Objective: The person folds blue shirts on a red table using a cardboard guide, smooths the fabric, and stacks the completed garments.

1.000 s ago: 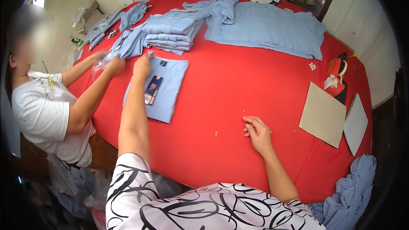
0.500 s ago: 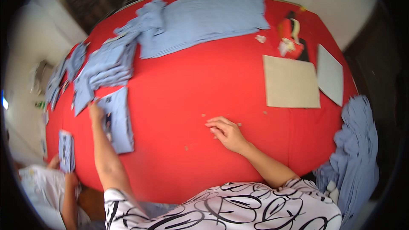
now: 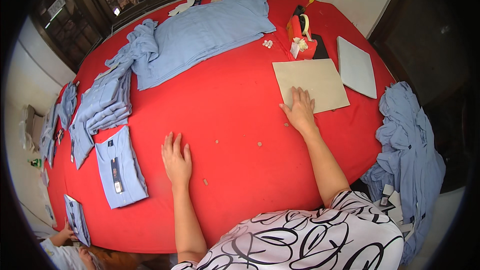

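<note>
My left hand [image 3: 177, 162] rests flat on the red cloth, fingers spread, holding nothing. To its left lies a folded light-blue shirt [image 3: 131, 167] with a dark hang tag [image 3: 116, 175] on its front. My right hand [image 3: 301, 111] is open, its fingertips over the near edge of a beige cardboard sheet [image 3: 325, 82]; whether they press on it I cannot tell. A whitish-blue flat sheet or pad [image 3: 357, 67] lies just right of the cardboard. Behind the cardboard stands a red tape dispenser [image 3: 309, 48] with a pale roll.
Stacked folded shirts [image 3: 107, 100] and a broad pile of flat blue shirts [image 3: 205, 35] fill the table's far left. More shirts [image 3: 407, 145] hang in a heap off the right edge. At lower left, a co-worker's hand [image 3: 65, 232] holds a folded shirt [image 3: 76, 219].
My left hand has left the folded shirt and moved right onto the red cloth. My right hand has moved forward and right to the cardboard. The view has turned rightward.
</note>
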A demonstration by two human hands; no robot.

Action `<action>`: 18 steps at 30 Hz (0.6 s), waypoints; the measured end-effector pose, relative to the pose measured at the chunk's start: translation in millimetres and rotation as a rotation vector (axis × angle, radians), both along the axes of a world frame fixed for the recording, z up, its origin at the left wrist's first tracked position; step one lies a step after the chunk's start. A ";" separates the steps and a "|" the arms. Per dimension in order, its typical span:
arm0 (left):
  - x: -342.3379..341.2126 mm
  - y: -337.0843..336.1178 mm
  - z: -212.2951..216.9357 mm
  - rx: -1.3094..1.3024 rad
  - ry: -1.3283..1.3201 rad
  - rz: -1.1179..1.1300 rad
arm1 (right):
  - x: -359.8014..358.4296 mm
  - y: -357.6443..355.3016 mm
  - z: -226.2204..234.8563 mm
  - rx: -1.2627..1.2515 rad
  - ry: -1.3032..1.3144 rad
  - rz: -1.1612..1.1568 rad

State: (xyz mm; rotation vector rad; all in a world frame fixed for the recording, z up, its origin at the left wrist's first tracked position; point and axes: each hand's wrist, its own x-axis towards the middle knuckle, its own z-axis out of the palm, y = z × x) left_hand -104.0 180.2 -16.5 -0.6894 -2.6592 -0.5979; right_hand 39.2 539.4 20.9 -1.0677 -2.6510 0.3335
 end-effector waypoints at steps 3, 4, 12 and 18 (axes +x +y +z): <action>-1.6 -2.9 3.2 0.073 -0.043 0.004 | 2.6 0.9 15.4 -0.027 -0.024 0.081; -0.9 -1.4 3.7 0.068 -0.048 0.001 | 4.2 7.7 23.5 -0.088 -0.043 0.144; 2.1 -7.4 0.5 0.031 -0.030 0.031 | 97.0 28.2 171.6 0.054 0.213 -0.292; 2.0 1.3 -0.3 0.011 -0.003 0.036 | 198.0 178.5 152.2 0.160 1.336 -0.380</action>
